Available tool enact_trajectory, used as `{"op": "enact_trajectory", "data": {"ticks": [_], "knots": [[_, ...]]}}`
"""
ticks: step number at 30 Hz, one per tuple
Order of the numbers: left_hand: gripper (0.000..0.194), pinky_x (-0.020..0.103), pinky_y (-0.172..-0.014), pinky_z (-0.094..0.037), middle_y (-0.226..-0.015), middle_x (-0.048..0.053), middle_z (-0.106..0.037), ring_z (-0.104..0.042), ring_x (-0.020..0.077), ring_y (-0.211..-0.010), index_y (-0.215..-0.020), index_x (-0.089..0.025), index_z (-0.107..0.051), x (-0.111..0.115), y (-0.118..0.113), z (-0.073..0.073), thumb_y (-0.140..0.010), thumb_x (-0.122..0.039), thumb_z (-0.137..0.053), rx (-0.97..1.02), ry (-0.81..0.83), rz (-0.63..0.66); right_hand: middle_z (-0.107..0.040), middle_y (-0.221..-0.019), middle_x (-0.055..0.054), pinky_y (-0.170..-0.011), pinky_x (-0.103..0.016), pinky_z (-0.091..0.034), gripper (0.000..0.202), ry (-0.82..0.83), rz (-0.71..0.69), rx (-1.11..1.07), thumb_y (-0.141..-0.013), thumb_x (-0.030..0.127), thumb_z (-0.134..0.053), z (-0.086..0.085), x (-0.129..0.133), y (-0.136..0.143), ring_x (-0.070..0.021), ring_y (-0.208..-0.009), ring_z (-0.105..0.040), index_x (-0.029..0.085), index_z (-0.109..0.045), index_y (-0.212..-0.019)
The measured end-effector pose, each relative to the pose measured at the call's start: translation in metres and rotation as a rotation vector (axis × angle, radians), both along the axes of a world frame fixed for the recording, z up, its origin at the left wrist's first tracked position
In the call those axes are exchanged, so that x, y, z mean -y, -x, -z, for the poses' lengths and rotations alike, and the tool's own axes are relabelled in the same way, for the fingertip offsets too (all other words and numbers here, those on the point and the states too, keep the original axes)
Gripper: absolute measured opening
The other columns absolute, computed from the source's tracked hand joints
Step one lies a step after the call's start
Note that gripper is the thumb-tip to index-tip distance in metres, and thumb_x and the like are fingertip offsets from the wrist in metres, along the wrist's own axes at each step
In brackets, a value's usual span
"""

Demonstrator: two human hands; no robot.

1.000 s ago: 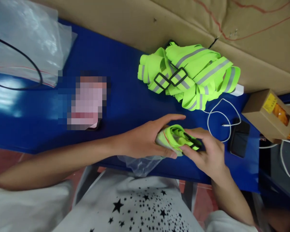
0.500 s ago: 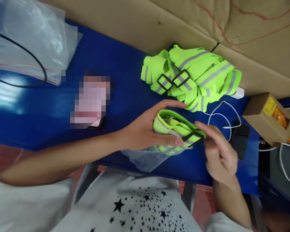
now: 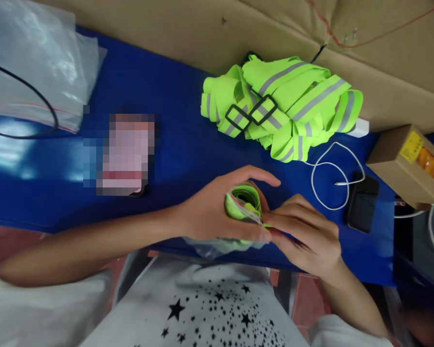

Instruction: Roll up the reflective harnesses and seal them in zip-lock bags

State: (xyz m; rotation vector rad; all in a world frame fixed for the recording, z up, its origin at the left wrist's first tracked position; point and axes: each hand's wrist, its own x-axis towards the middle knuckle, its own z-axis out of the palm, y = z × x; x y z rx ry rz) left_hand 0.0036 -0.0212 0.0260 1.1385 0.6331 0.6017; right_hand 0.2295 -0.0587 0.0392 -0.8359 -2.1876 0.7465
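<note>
My left hand (image 3: 213, 207) is wrapped round a rolled neon-green reflective strap (image 3: 233, 207), its index finger stretched out above the roll. A clear zip bag (image 3: 210, 248) is around the strap, its lower part hanging below my palm. The fingers of my right hand (image 3: 307, 236) are closed at the right end of the roll, pinching the strap near the bag's mouth; their exact grip is partly hidden. Behind both hands lies a loose heap of neon-green reflective straps (image 3: 300, 108) with grey stripes and black buckles.
On the blue table (image 3: 181, 144), a phone (image 3: 128, 154), partly pixelated, lies at left. Clear zip bags (image 3: 32, 62) and a black cable (image 3: 39, 79) are farther left. At right are a white cable (image 3: 312, 188), a dark phone (image 3: 363, 202) and a cardboard box (image 3: 394, 154).
My right hand has moved left to the roll, and its fingers have closed on the strap end. The black buckle at that end no longer shows. The view has shifted slightly.
</note>
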Motion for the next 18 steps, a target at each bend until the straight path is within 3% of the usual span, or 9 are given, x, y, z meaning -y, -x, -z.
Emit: {"op": "enact_trajectory", "data": {"ticks": [5,8,10,13,18], "knots": [[0.07,0.023,-0.063,-0.055,-0.09,0.001,-0.071,-0.069,0.0136,-0.071,-0.129,-0.02,-0.058,0.008,-0.005,0.002,-0.07,-0.033,-0.093,0.061,0.047,-0.05,-0.072,-0.095,-0.004,-0.079,-0.035,-0.052,0.019,0.132,-0.029,-0.04,-0.093,0.014,-0.072,-0.003,0.002,0.0,-0.0162,-0.087,-0.062,0.02,-0.068,-0.111],[0.059,0.023,-0.062,-0.056,-0.078,0.0,-0.074,-0.071,0.015,-0.067,-0.124,-0.019,-0.06,0.002,-0.003,-0.002,-0.075,-0.031,-0.091,0.045,0.079,-0.078,-0.069,-0.093,-0.002,-0.08,-0.034,-0.047,0.01,0.17,-0.175,0.019,-0.099,0.02,-0.065,-0.003,0.0,-0.006,-0.0142,-0.085,-0.061,0.021,-0.068,-0.108],[0.044,0.022,-0.06,-0.056,-0.07,-0.001,-0.073,-0.071,0.0142,-0.061,-0.116,-0.018,-0.064,-0.003,0.0,-0.005,-0.081,-0.032,-0.086,0.0,0.077,-0.118,-0.064,-0.086,-0.001,-0.077,-0.034,-0.044,0.018,0.176,-0.265,0.119,-0.103,0.034,-0.061,-0.004,-0.001,-0.009,-0.0141,-0.079,-0.058,0.021,-0.068,-0.113],[0.034,0.021,-0.056,-0.056,-0.067,-0.001,-0.074,-0.071,0.014,-0.056,-0.106,-0.018,-0.065,-0.008,0.001,-0.004,-0.084,-0.036,-0.083,-0.085,0.088,-0.18,-0.055,-0.076,0.001,-0.071,-0.032,-0.04,0.044,0.146,-0.253,0.231,-0.098,0.059,-0.06,-0.003,-0.001,-0.009,-0.0145,-0.072,-0.052,0.02,-0.068,-0.117],[0.031,0.021,-0.055,-0.055,-0.066,-0.002,-0.072,-0.069,0.013,-0.056,-0.093,-0.018,-0.063,-0.004,-0.006,0.002,-0.082,-0.037,-0.085,-0.143,0.104,-0.299,-0.064,-0.076,0.001,-0.074,-0.031,-0.043,0.039,0.153,-0.204,0.347,-0.098,0.057,-0.062,0.015,0.002,0.004,-0.0136,-0.069,-0.056,0.019,-0.07,-0.106]]}}
